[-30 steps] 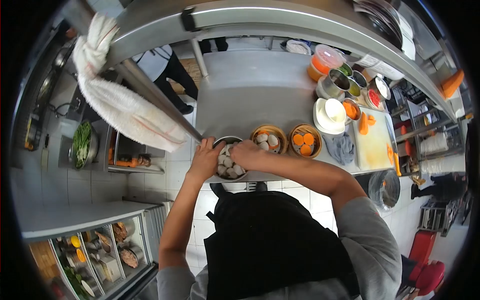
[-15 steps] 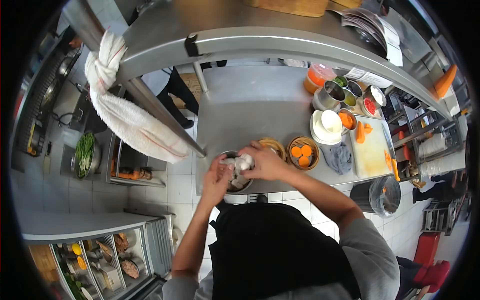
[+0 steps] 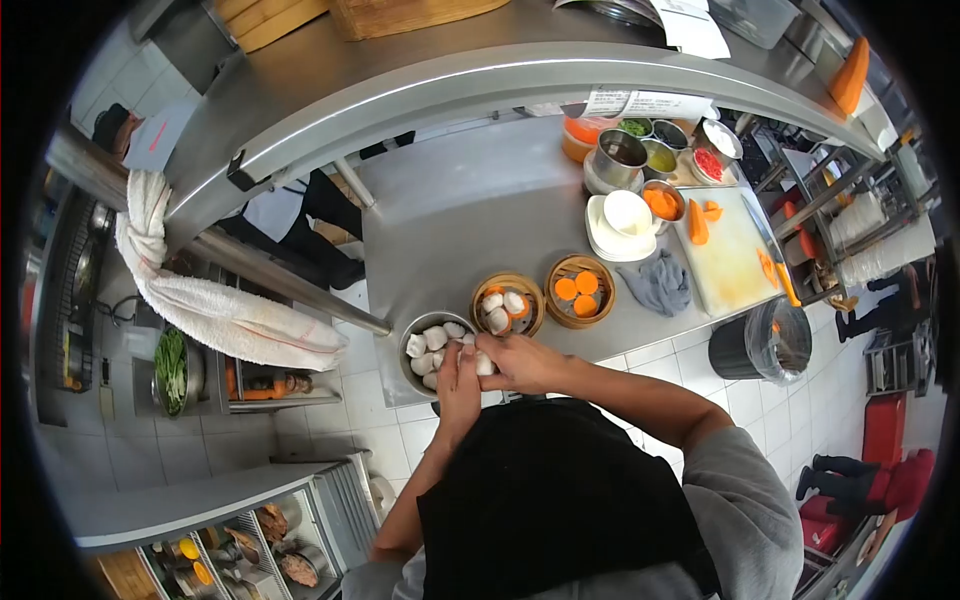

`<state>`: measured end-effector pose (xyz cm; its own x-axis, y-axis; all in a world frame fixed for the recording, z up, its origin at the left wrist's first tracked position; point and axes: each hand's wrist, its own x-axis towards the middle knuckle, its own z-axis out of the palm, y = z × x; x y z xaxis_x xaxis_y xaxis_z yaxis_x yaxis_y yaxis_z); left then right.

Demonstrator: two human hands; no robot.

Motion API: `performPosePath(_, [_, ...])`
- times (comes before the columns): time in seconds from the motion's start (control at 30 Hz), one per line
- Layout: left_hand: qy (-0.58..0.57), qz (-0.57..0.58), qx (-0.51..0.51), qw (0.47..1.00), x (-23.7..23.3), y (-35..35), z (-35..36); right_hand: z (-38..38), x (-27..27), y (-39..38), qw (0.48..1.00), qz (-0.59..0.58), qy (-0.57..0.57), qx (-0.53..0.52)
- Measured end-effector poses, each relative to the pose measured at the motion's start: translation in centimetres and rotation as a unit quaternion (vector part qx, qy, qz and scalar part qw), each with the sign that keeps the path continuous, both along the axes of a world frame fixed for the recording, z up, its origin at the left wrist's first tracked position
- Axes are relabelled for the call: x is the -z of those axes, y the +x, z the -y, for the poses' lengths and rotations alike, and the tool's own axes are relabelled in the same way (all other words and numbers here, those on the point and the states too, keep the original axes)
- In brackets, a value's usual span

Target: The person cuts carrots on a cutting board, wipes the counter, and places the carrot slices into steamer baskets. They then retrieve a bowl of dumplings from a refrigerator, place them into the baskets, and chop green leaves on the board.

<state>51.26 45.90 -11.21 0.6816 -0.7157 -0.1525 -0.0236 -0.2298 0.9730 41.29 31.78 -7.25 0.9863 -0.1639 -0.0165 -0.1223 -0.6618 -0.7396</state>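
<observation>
Since half a second back, both hands are sitting nearer the apron and over toward the right side of the metal bowl, and the right hand is no longer blocking the left steamer. From my end I'm seeing the right hand pinching a white lump between thumb and fingers, right by the bowl's rim. The left hand is pressing in close beside it, fingers bunched; can't tell if it's gripping anything.

The bowl is sitting at the table's near-left corner, holding a bunch of white pieces. The left steamer is holding white pieces plus orange slices; the right steamer is carrying three round orange slices.

Further over, a metal cup is holding orange chunks, and little containers are showing green bits, red bits and something white. A white bowl is resting on white plates.

For writing, I'm only spotting printed paper slips hanging off the shelf, and the text is coming through too small to read.
</observation>
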Motion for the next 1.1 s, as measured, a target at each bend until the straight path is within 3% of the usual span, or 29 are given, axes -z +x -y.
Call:
performPosePath(0.1, [-0.044, -0.097, 0.012, 0.994, 1.0, -1.5, -0.7, 0.0, 0.1, -1.8, 0.998, -0.040, 0.056, -0.009])
performPosePath(0.2, [-0.102, -0.179, 0.030, 0.978, 0.4, -2.2, -0.4, 0.0, 1.2, -2.9, 0.993, 0.022, 0.112, -0.018])
performPosePath(0.37, [-0.040, -0.140, 0.079, 0.986, -1.2, -2.6, -0.3, 0.3, 2.6, -3.8, 0.984, 0.039, 0.169, -0.031])
performPosePath(0.5, [-0.030, -0.124, 0.082, 0.988, 0.4, -2.2, -0.3, 0.1, 4.4, -3.9, 0.971, 0.084, 0.220, -0.034])
performPosePath(0.57, [-0.065, -0.033, 0.127, 0.989, 0.9, -1.9, -0.1, 0.5, 4.7, -4.0, 0.956, 0.108, 0.267, -0.045])
performPosePath(0.7, [-0.048, -0.050, 0.128, 0.989, 0.7, -1.8, 0.5, 0.8, 4.6, -3.9, 0.960, 0.075, 0.267, -0.024])
performPosePath(0.8, [-0.038, -0.121, 0.103, 0.987, 0.0, -1.6, 0.4, 0.3, 3.0, -4.1, 0.982, 0.066, 0.178, 0.004])
performPosePath(0.87, [-0.025, -0.015, 0.121, 0.992, -0.6, -1.4, 0.1, 0.1, 2.5, -3.9, 0.982, 0.060, 0.177, -0.007])
performPosePath(1.0, [-0.057, -0.030, 0.104, 0.992, -1.3, -1.9, -0.5, 0.4, 2.8, -3.6, 0.978, 0.057, 0.199, -0.032])
performPosePath(1.1, [-0.028, 0.024, 0.105, 0.994, -0.5, -1.5, -1.0, 0.0, 3.7, -3.4, 0.971, 0.059, 0.227, -0.048])
